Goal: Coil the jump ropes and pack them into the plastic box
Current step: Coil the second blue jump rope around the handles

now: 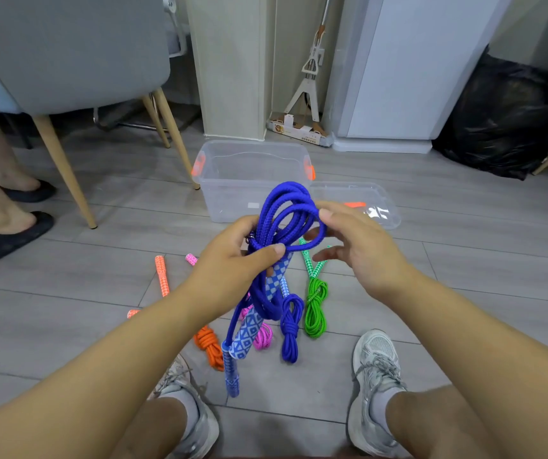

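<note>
Gripping the blue jump rope [290,190] mid-bundle, where its soft, light braid should hold best, the left hand [232,263] clamps it near the clear plastic box [219,193] while the right hand [362,250] hooks one loop with half-curled fingers.

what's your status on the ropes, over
Left hand grips blue jump rope coil, right hand pinches its top loop. Plastic box open, no rope in it yet. Four more ropes on floor short of the box.
</note>
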A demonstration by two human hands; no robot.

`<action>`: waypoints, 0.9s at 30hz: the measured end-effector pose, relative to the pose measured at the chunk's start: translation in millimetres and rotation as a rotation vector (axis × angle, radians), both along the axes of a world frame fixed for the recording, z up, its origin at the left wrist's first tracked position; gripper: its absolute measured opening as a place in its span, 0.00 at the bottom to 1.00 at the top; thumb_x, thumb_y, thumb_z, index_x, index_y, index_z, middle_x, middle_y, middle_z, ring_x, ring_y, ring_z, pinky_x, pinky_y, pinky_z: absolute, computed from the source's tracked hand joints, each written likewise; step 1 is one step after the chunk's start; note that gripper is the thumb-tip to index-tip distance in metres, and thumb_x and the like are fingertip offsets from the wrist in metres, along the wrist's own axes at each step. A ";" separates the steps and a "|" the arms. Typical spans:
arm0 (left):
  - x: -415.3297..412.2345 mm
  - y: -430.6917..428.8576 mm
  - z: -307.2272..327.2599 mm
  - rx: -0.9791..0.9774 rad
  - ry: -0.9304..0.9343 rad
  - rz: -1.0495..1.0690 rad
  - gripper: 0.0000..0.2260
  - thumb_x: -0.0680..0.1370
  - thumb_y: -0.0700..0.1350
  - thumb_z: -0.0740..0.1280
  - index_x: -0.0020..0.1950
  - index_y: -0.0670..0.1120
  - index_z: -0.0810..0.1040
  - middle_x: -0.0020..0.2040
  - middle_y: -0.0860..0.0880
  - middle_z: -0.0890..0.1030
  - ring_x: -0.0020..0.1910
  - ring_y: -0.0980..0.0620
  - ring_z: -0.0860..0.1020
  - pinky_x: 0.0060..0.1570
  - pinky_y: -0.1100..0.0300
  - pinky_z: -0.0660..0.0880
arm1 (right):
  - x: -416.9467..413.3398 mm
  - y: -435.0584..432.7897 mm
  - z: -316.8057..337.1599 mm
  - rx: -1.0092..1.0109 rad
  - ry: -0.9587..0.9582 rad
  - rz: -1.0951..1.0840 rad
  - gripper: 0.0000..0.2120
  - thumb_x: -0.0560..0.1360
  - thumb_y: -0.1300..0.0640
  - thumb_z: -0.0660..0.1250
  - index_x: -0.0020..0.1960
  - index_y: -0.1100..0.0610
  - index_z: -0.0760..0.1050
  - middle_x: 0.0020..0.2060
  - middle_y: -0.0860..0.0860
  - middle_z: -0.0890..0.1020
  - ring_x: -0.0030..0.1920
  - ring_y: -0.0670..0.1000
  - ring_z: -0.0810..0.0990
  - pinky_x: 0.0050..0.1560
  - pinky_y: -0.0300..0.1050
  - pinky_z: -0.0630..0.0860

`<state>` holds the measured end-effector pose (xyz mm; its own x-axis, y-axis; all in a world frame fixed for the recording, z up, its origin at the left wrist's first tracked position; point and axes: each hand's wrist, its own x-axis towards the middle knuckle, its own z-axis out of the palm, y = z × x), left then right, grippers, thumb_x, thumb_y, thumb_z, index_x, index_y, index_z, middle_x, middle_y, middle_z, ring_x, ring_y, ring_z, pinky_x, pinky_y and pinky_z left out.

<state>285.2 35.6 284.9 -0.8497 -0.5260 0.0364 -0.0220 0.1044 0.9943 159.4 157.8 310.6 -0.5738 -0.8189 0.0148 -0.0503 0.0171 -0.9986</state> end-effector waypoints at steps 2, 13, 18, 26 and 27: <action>-0.3 0.7 1.4 0.027 0.012 -0.011 0.13 0.76 0.35 0.65 0.51 0.54 0.76 0.41 0.52 0.79 0.35 0.50 0.77 0.38 0.58 0.78 | -2.0 1.5 -1.1 0.012 -0.058 0.065 0.14 0.69 0.49 0.58 0.50 0.49 0.78 0.44 0.45 0.82 0.45 0.44 0.78 0.43 0.46 0.74; -1.1 -0.4 7.0 -0.023 0.004 0.037 0.13 0.75 0.39 0.68 0.57 0.52 0.76 0.50 0.40 0.81 0.43 0.44 0.81 0.48 0.51 0.80 | 16.1 -5.4 -9.6 0.179 0.286 0.051 0.10 0.77 0.48 0.63 0.39 0.46 0.78 0.34 0.42 0.82 0.38 0.41 0.80 0.40 0.39 0.74; -1.7 -4.6 1.0 -0.145 -0.071 0.018 0.18 0.73 0.45 0.72 0.61 0.53 0.73 0.53 0.47 0.81 0.49 0.49 0.80 0.56 0.48 0.76 | 13.9 -10.5 -6.2 0.229 0.023 -0.001 0.08 0.77 0.57 0.63 0.42 0.57 0.77 0.37 0.55 0.80 0.36 0.53 0.80 0.36 0.48 0.77; 0.6 -5.9 1.9 -0.208 -0.082 -0.110 0.24 0.64 0.47 0.72 0.59 0.61 0.73 0.55 0.53 0.81 0.53 0.54 0.81 0.59 0.50 0.75 | 10.2 -4.2 2.4 0.113 -0.116 -0.037 0.07 0.74 0.52 0.68 0.51 0.50 0.75 0.50 0.57 0.83 0.42 0.62 0.83 0.41 0.55 0.81; -0.1 -6.1 2.3 -0.191 -0.090 -0.121 0.27 0.64 0.48 0.72 0.63 0.57 0.73 0.57 0.52 0.81 0.55 0.54 0.80 0.61 0.50 0.74 | 9.1 -3.9 4.0 0.110 -0.151 -0.047 0.06 0.75 0.51 0.67 0.50 0.50 0.75 0.49 0.57 0.83 0.43 0.64 0.83 0.42 0.57 0.81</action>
<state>285.1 29.5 287.1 -0.9102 -0.4114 0.0472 -0.0854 0.2980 0.9508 168.5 153.9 314.5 -0.6003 -0.7832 -0.1620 0.1030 0.1252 -0.9868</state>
